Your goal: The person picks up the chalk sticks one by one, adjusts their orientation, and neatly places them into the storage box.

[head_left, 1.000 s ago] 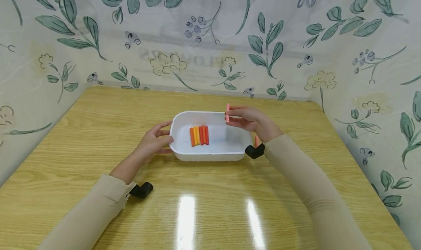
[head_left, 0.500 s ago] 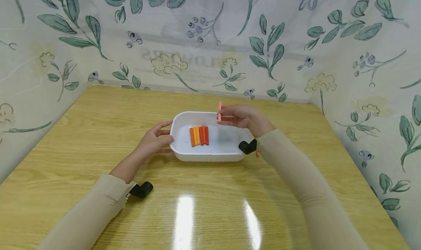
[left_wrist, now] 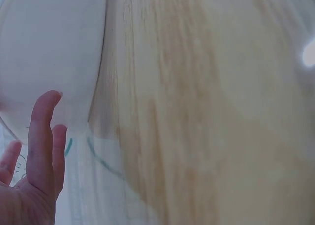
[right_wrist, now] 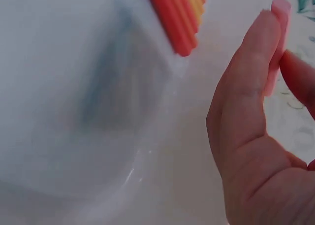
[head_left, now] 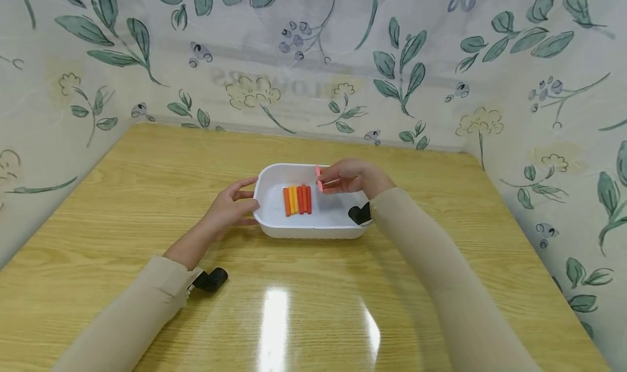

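A white plastic tray (head_left: 338,211) stands on the table, its left end held by my left hand (head_left: 230,206), with the thumb at the rim and the other fingers spread along the outer wall. In the left wrist view several fingers (left_wrist: 42,141) lie beside the tray wall. Over the tray's far side my right hand (head_left: 350,176) pinches a pink chalk-like stick (head_left: 319,179) between thumb and fingertips; the right wrist view shows this pink stick (right_wrist: 279,33) upright in the pinch. Inside the tray lies a row of orange, yellow and red sticks (head_left: 297,200), left of the pink one.
A wooden table (head_left: 196,317) carries the tray. Patterned cloth (head_left: 294,56) hangs along the back and both sides. Black wrist devices (head_left: 361,213) (head_left: 210,279) sit at both cuffs, the right one over the tray's near right corner.
My right hand has moved left with the pink stick and has lowered it toward the tray, closer to the row. My left hand stays on the tray's left end.
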`<state>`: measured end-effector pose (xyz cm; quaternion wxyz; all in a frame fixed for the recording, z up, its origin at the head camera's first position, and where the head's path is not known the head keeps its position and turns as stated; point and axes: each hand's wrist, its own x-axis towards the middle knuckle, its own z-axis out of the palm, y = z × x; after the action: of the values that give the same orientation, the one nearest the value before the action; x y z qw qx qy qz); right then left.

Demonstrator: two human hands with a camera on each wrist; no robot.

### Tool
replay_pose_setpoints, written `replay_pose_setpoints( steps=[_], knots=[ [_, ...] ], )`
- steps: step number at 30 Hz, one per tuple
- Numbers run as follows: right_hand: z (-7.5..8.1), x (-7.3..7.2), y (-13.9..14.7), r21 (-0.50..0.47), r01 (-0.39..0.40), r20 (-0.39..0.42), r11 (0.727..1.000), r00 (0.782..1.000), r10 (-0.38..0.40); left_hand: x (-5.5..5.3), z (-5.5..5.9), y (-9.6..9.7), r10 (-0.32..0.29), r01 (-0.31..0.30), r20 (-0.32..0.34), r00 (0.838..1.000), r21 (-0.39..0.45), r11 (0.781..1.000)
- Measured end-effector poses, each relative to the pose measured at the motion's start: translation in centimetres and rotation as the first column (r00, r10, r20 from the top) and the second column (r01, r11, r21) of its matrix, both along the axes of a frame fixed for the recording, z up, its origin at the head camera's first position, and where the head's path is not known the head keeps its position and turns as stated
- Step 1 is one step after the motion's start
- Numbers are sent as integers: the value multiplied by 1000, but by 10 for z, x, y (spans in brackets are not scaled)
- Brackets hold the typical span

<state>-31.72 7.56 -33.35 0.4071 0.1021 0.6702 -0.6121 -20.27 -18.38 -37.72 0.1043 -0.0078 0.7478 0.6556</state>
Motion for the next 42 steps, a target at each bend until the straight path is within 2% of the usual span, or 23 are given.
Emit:
replay_pose_setpoints(
  steps=[8, 14, 19, 25, 30, 42],
  knots=[
    [-17, -2, -6, 69, -76, 12, 995, 997, 75, 1, 0, 0, -8, 8, 7, 1000, 10, 1000],
    [-27, -2, -10, 129, -54, 26, 990, 998, 51, -1, -1, -1, -3, 3, 6, 1000, 10, 1000],
    [-30, -2, -13, 156, -41, 37, 987, 999, 35, -2, -1, 0, 0, -1, 6, 1000, 9, 1000],
    [-27, -3, -14, 139, -58, 18, 989, 998, 56, -1, 1, -1, 7, -7, 16, 1000, 7, 1000],
    [-19, -3, -8, 138, -75, -25, 988, 997, 80, -1, 1, -1, 1, -1, 15, 1000, 6, 1000],
    [5, -1, 13, 28, -31, -101, 999, 994, 34, -2, 0, -1, 8, -8, 17, 1000, -6, 1000]
  ],
)
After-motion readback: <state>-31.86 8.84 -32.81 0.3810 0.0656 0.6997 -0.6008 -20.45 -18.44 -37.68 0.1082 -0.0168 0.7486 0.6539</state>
